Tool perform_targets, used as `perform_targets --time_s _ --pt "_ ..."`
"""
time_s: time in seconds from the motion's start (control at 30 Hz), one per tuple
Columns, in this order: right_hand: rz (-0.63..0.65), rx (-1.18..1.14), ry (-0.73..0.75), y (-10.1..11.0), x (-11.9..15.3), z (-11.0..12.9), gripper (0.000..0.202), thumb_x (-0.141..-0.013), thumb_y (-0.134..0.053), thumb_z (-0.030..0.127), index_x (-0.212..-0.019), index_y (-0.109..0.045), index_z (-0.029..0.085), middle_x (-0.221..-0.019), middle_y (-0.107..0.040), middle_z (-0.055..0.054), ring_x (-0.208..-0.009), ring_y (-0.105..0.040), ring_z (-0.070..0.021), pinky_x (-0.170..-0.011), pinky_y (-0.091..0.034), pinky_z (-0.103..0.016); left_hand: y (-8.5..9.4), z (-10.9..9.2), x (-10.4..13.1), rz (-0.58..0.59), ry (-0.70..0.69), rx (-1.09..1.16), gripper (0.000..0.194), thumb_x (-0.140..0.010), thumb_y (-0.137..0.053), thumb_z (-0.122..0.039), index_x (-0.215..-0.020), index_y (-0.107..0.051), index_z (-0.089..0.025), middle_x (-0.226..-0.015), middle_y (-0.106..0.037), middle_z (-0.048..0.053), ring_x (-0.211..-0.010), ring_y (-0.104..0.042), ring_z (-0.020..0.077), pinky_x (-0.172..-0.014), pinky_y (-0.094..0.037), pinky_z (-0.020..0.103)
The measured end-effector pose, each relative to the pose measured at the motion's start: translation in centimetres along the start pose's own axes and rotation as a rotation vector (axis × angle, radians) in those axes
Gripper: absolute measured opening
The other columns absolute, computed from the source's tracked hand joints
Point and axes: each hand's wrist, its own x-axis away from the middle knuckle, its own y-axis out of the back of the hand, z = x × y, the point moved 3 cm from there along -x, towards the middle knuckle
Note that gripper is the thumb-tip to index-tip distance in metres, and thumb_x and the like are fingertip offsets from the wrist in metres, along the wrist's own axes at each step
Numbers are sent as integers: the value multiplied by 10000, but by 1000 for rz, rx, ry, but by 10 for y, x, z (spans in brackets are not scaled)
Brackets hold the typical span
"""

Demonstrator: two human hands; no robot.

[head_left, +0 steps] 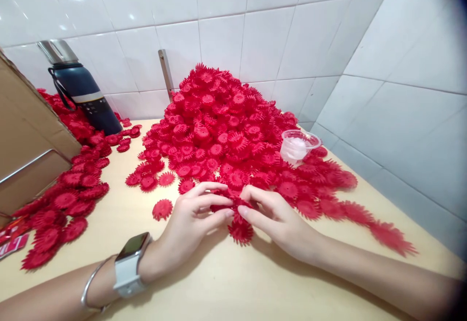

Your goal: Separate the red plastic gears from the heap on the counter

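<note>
My left hand [199, 209], wearing a watch [134, 245] and a bangle [91, 287] at the wrist, is closed with thumb and fingers on a red flower-shaped piece [219, 207]. Facing it, my right hand [275, 214] pinches at the same red material, its thumb and index finger close together; where one piece ends and another begins is hard to make out. Just under the fingertips shows another red flower-shaped piece [241, 233], near the tabletop [219, 282]. Behind both hands rises a large heap of red flower-shaped pieces [222, 131].
A clear plastic cup [297, 148] sits tilted in the heap's right side. At the left stand a dark blue bottle [89, 95] and a cardboard box [29, 136], with more red pieces [69, 197] beside them. White tiled walls [255, 34] close off the back and right.
</note>
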Motion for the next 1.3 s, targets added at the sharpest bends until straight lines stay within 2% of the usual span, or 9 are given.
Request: perform_targets --time_s 0.1,0.23,0.33,0.43,0.63,0.87,1.0,1.2,1.3 --pt "17 107 26 0 0 0 249 -847 -431 206 -607 -371 182 -590 -405 42 -548 -380 -96 -512 -304 -219 0 0 1 -12 -19 -2 101 -763 -609 -201 -791 -705 -215 -1050 -578 33 -951 -554 160 -803 -470 226" --pt "-34 122 -5 1 0 -5 261 -864 -410 239 -614 -354 188 -584 -370 50 -534 -352 -93 -498 -289 -220 1 2 1 -22 -10 -17 106 -769 -601 -196 -810 -697 -219 -1062 -569 31 -962 -553 157 -802 -469 224" --pt "-60 114 -26 2 -1 -7 309 -871 -402 288 -592 -312 192 -569 -341 55 -519 -332 -89 -483 -271 -222 0 2 1 0 -6 -13 105 -776 -598 -227 -830 -687 -218 -1067 -566 32 -960 -556 158 -786 -473 222" --pt "-29 132 9 2 -3 -6 320 -870 -403 286 -574 -338 183 -557 -353 50 -521 -334 -90 -485 -259 -227 -2 1 1 38 -14 -11 108 -772 -604 -256 -831 -681 -208 -1068 -569 37 -952 -560 162 -781 -472 227" --pt "-20 -83 -26 1 -1 -5 330 -854 -447 298 -559 -353 183 -530 -304 62 -460 -283 -69 -418 -212 -215 -3 1 0 33 -25 -16 106 -788 -585 -214 -864 -658 -209 -1058 -598 24 -925 -572 149 -769 -458 220" --pt "-130 -210 -39 1 0 -8 292 -866 -432 356 -631 -423 184 -556 -365 53 -479 -322 -74 -411 -241 -204 -1 -3 2 41 -6 -22 95 -777 -605 -256 -847 -656 -219 -857 -658 -14 -764 -587 122 -688 -445 197" --pt "-92 -59 6 1 0 -5 309 -867 -435 318 -593 -391 183 -549 -362 56 -472 -323 -71 -431 -264 -200 -2 -4 2 51 -26 25 78 -786 -594 -250 -821 -653 -212 -854 -647 -14 -771 -573 117 -679 -437 185" --pt "136 108 125 -5 3 3 284 -878 -375 242 -628 -483 162 -585 -522 8 -545 -483 -104 -527 -372 -204 -2 -4 2 58 -74 -24 112 -813 -554 -204 -748 -641 -181 -856 -636 5 -799 -571 127 -710 -426 203" --pt "113 168 157 -5 4 5 304 -886 -322 209 -624 -469 164 -605 -535 -5 -556 -495 -108 -549 -386 -205 -2 -5 2 78 -57 -7 96 -809 -558 -204 -784 -649 -188 -883 -643 8 -811 -578 133 -717 -433 209"
